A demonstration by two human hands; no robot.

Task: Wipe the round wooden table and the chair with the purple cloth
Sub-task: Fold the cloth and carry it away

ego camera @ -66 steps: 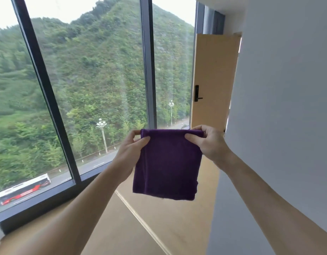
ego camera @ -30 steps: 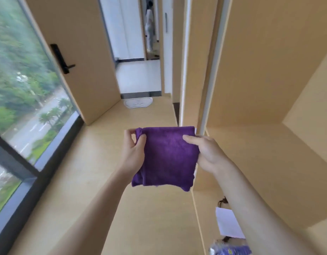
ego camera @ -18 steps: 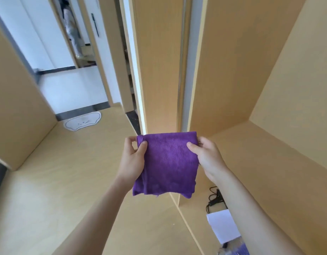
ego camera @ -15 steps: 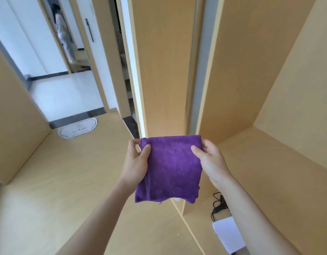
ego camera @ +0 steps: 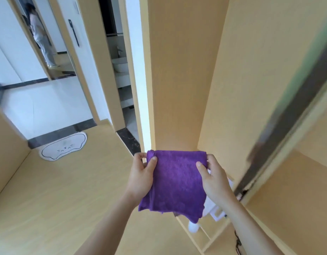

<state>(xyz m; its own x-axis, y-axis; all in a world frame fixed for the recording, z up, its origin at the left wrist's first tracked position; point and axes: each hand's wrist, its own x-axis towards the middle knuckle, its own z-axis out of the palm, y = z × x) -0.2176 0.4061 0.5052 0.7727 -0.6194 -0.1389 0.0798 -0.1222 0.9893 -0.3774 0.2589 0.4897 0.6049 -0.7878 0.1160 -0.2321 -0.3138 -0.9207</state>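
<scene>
The left hand (ego camera: 140, 179) pinched the top left corner of the purple cloth (ego camera: 175, 183), thumb in front; the right hand (ego camera: 213, 178) pinched the top right corner likewise, so the folded cloth hung between them in mid-air; beyond lay wooden flooring, a white mat (ego camera: 63, 146) and a doorway (neither table nor chair in view); judging by this, no wiping had begun.

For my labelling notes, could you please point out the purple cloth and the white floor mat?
purple cloth (ego camera: 177, 181), head view, middle of its front face.
white floor mat (ego camera: 63, 146), head view, centre of its top.
</scene>
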